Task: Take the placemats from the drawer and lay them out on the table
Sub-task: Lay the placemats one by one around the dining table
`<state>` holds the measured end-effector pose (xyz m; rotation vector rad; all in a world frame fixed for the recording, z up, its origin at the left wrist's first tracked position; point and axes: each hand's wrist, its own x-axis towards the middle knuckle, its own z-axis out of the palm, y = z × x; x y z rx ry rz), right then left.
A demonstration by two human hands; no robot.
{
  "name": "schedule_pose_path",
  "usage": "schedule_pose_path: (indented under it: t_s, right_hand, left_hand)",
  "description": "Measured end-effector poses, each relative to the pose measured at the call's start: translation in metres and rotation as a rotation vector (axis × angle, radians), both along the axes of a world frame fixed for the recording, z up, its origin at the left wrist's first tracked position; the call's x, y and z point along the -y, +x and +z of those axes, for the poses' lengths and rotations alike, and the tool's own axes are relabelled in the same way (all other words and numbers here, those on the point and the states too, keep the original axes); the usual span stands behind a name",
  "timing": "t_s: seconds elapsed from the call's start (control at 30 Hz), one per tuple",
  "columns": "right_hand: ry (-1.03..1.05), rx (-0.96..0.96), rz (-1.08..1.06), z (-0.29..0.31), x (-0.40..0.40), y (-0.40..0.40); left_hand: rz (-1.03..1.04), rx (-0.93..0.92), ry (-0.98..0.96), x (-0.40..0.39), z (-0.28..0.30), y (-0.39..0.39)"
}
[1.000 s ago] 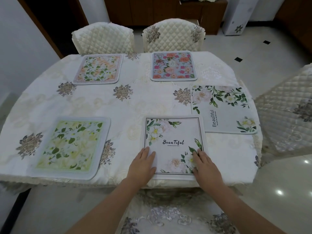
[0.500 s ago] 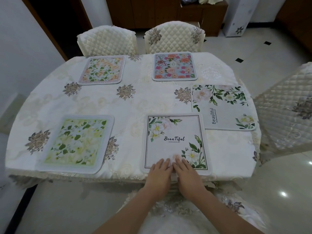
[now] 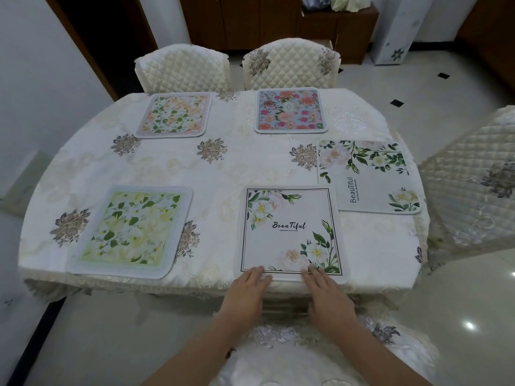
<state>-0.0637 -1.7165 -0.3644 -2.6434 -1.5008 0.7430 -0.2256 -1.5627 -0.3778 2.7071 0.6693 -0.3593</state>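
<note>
Hands apart now: left hand (image 3: pixel 246 291), right hand (image 3: pixel 328 295), flat on placemat (image 3: pixel 289 232).

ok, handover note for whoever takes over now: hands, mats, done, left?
Left hand and right hand: both flat, fingertips on the near edge of the "Beautiful" square mat; no grip on anything.
Mats on the table: yellow-green mat near left, peach floral mat far left, pink rose mat far middle, leafy "Beautiful" mat at right.
Done: five mats laid.
Left: final straightening; drawer is out of view.

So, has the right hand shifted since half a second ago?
Yes. The right hand moved rightward along the framed white "Beautiful" placemat's near edge, away from the left hand.
</note>
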Motion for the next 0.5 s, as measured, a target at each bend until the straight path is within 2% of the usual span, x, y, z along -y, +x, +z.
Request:
schedule_pose_path:
  t_s: [0.23,0.5]
  right_hand:
    - [-0.059,0.024,-0.146,0.000,0.017,0.021]
    - [0.060,-0.007,-0.227,-0.004,-0.012,0.047]
  left_hand:
    - [0.131,0.000,0.023,-0.010,-0.002,-0.010]
    - [0.183,-0.032,0.088,-0.039,-0.003,0.026]
